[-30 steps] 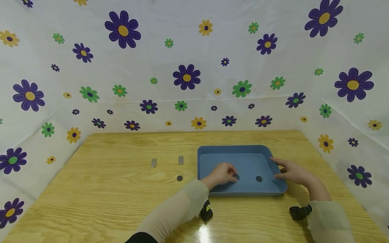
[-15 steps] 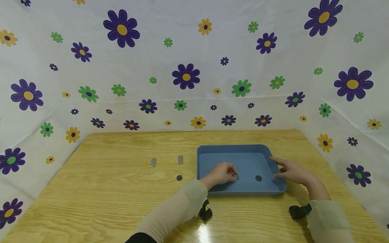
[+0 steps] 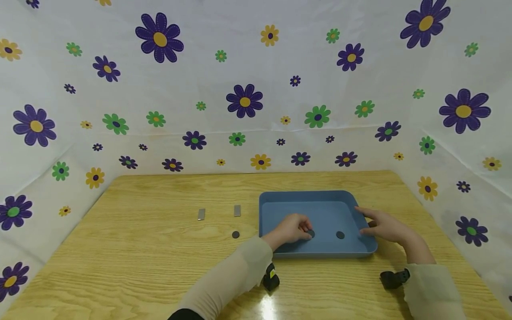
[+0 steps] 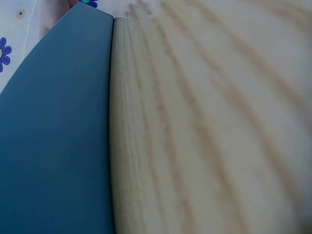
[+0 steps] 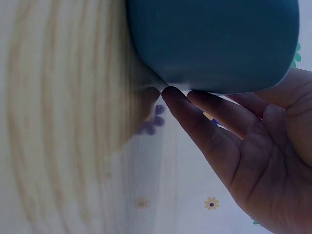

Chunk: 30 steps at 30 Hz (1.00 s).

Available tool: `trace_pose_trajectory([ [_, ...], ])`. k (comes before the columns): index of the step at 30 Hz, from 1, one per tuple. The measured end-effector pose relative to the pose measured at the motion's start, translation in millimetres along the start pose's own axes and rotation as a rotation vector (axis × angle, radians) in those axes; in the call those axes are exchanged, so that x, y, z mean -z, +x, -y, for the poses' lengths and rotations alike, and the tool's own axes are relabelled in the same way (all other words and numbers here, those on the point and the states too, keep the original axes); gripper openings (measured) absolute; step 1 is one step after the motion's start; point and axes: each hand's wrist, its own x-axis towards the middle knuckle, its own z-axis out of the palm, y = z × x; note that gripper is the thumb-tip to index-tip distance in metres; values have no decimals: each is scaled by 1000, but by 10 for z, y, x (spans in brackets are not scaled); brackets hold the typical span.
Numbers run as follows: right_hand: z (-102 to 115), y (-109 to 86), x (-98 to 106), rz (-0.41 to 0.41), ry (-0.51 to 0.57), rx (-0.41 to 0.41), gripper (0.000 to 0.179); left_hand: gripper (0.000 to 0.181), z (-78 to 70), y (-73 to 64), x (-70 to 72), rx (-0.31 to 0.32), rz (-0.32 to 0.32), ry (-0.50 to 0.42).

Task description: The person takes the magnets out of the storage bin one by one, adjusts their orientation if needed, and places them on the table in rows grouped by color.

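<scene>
In the head view a blue tray (image 3: 320, 255) lies on the right half of the table. My left hand (image 3: 291, 229) reaches over its left side, thumb and fingertips pinching a dark round disc (image 3: 311, 233) inside. A second dark disc (image 3: 340, 235) lies flat on the tray floor, right of that hand. At the tray's right wall is my right hand (image 3: 386, 226), its thumb over the rim; the right wrist view has the fingers (image 5: 209, 131) against the outer side of the wall. The left wrist view catches only the tray's outer wall (image 4: 53, 126), not the left fingertips.
Left of the tray, on the wooden table (image 3: 132, 249), lie a third dark disc (image 3: 236, 234) and two small grey rectangular plates, one nearer the tray (image 3: 238, 210) and the other plate (image 3: 202, 214) farther left. A flower-patterned cloth (image 3: 200, 80) encloses the table's back and sides.
</scene>
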Motion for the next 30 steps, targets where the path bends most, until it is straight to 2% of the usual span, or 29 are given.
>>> trace_pose_trajectory([
  [12, 4, -2, -11, 2, 4, -12, 69, 11, -8, -14, 11, -2, 6, 33],
  [24, -18, 4, -4, -7, -12, 3, 69, 12, -14, -8, 38, -14, 3, 22],
  [27, -27, 5, -6, -9, -15, 2, 70, 13, 1, -3, 46, -25, -13, -4],
  [30, -29, 6, -10, -10, -18, -3, 70, 13, 29, 5, 54, -46, -49, -83],
])
